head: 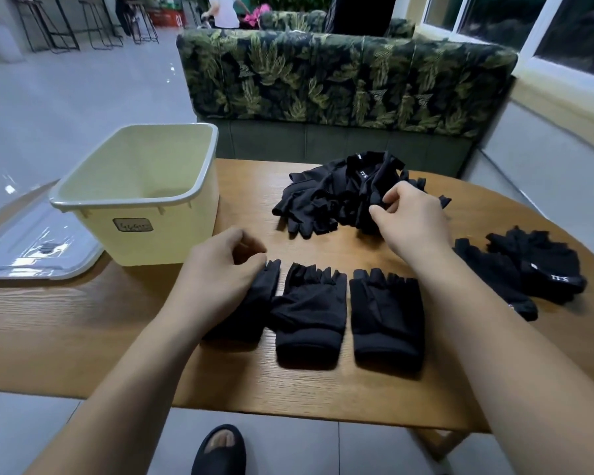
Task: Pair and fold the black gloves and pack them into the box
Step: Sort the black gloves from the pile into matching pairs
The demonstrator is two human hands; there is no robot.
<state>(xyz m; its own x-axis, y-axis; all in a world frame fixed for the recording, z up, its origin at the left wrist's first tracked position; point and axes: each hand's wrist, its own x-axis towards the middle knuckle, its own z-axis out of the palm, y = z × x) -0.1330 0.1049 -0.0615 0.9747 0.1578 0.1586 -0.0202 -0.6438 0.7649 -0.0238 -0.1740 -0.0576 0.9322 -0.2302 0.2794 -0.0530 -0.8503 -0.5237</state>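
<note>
Three black gloves lay in a row along the near edge of the table (83, 320), cuffs toward the person and short fingers pointing away: the left glove (266, 286), the middle glove (309, 313) just beside it with a flap folded across its palm, and the right glove (386, 317) flat with a narrow strip of wood between it and the middle one. The left hand (220, 265) rested on the left glove with its fingers curled in toward the thumb; whether they gripped the cloth could not be told. Farther back, near the middle of the far edge, sat a loose pile of gloves (336, 197), and the right hand (412, 221) pinched a fold of that pile between thumb and forefinger. A smaller heap of gloves (535, 269) lay by the right edge, white lettering showing on one cuff. The pale yellow box (172, 234) stood open at the far left corner, well apart from the row, with no gloves visible in it. Its lid (31, 248) lay flat beside it, overhanging the left edge. Beyond the far edge stood a sofa (340, 80) with a leaf print.
</note>
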